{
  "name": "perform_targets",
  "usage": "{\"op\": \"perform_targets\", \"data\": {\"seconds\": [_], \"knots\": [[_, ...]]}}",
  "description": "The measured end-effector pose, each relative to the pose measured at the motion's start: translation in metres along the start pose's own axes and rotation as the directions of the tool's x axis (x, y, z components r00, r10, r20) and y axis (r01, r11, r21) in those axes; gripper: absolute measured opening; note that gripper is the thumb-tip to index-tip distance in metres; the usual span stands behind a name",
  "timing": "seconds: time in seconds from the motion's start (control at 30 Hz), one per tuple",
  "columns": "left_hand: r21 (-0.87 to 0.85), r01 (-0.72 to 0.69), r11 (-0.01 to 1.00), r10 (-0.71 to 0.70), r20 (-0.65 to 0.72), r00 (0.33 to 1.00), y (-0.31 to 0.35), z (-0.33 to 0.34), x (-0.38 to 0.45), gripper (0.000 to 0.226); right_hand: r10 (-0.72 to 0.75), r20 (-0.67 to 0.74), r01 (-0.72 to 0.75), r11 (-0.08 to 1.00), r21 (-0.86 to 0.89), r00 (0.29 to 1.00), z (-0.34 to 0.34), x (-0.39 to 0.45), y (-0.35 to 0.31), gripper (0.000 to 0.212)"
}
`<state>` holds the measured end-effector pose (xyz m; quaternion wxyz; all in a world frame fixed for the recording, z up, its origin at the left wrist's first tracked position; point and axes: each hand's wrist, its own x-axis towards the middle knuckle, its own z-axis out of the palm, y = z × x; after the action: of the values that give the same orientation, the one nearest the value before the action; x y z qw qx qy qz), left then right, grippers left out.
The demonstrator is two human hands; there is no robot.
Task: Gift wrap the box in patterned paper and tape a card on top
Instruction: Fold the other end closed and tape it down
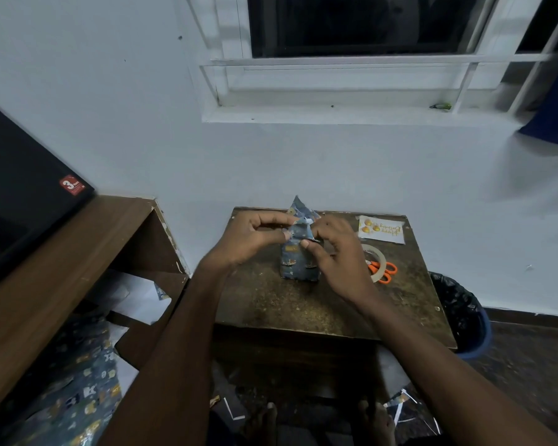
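A small box (pixel 295 263) wrapped in dark blue patterned paper stands upright on the brown table (pixel 303 304). Its top end is unsealed, and a pointed paper flap (pixel 298 206) sticks up behind my fingers. My left hand (pixel 253 236) pinches the paper at the top from the left. My right hand (pixel 339 252) pinches the folded paper from the right, thumb against the front face. A white greeting card (pixel 381 229) with orange print lies flat at the table's far right corner.
A tape roll (pixel 376 257) and orange-handled scissors (pixel 385 272) lie right of my right hand. A wooden shelf unit (pixel 78 252) stands at left, with spare patterned paper (pixel 74 387) below. A lined bin (pixel 464 313) sits right of the table. Paper scraps lie on the floor.
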<state>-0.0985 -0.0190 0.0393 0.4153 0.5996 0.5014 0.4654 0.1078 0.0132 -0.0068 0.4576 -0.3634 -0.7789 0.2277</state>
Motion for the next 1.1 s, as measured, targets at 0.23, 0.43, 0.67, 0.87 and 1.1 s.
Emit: {"op": "perform_targets", "data": {"seconds": [0.23, 0.43, 0.67, 0.87, 1.1], "knots": [[0.062, -0.072, 0.995, 0.073, -0.002, 0.997, -0.01, 0.007, 0.001, 0.043, 0.143, 0.014, -0.143, 0.978, 0.153, 0.99, -0.002, -0.001, -0.004, 0.007], [0.081, -0.093, 0.992, 0.095, -0.019, 0.995, -0.019, 0.006, 0.002, 0.043, 0.153, 0.032, -0.157, 0.974, 0.165, 0.988, 0.0, -0.003, -0.003, 0.016], [-0.252, -0.006, 0.968, -0.011, -0.064, 0.998, -0.015, 0.01, 0.001, 0.028, 0.19, -0.023, -0.177, 0.946, 0.273, 0.981, 0.003, -0.002, -0.001, 0.01], [-0.377, 0.026, 0.926, -0.108, -0.197, 0.974, -0.02, 0.013, 0.007, 0.027, 0.194, -0.008, -0.181, 0.932, 0.314, 0.981, 0.001, -0.002, 0.003, 0.009], [-0.636, 0.235, 0.735, -0.349, -0.058, 0.935, -0.03, 0.018, 0.014, 0.03, 0.189, 0.017, -0.186, 0.944, 0.271, 0.982, 0.001, -0.004, 0.004, 0.012]]}}
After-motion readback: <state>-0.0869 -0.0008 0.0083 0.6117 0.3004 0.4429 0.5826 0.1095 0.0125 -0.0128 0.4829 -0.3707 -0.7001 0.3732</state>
